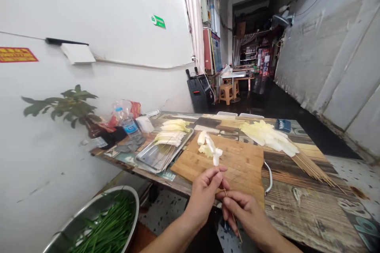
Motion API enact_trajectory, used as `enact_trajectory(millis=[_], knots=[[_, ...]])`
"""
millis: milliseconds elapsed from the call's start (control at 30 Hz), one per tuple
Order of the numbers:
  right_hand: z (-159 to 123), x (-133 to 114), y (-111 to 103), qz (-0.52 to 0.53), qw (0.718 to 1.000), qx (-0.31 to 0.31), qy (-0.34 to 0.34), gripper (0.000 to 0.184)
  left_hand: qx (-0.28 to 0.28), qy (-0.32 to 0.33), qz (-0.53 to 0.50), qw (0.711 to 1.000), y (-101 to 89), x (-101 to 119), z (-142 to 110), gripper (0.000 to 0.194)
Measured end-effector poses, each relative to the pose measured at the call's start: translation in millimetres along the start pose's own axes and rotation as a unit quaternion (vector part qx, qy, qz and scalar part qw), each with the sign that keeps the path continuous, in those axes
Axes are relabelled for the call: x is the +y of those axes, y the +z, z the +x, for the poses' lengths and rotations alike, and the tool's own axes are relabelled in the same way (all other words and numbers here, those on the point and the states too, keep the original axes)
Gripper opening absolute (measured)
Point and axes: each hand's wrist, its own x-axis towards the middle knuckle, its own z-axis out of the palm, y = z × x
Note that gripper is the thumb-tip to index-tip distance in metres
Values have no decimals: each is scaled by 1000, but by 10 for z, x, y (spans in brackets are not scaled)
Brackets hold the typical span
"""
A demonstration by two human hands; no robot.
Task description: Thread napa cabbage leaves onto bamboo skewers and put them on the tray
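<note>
My left hand pinches a thin bamboo skewer just below the pale cabbage pieces threaded on its upper end. My right hand is closed around the skewer's lower part, close to my body. Both hands hover over the near edge of a wooden cutting board. A metal tray to the left holds finished cabbage skewers. A heap of loose cabbage pieces lies on the table to the right, beside a bundle of bare skewers.
A wooden table stands against a white wall. A steel bowl of green chives sits low at the left. A water bottle, bags and a potted plant crowd the table's left end. A dark corridor with stools runs behind.
</note>
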Motion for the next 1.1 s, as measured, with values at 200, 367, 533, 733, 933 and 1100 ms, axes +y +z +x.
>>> enact_trajectory(millis=[200,367,533,733,933,1100], knots=[[-48,29,-1,-67,987,130,-66,50,48,59,30,997,48,-11,57,41],[-164,12,-83,-114,970,186,-109,39,19,38,-26,999,234,-25,80,54],[-247,43,-241,-229,919,262,-187,31,25,33,-45,998,352,-59,115,55],[-287,66,-302,-272,892,289,-215,30,-29,24,-64,997,430,-101,75,37],[-172,-41,-146,-280,895,278,-207,31,-1,6,-61,998,440,-223,-9,29],[-1,-58,-6,-256,933,192,-167,36,8,48,-10,999,145,-84,112,26]])
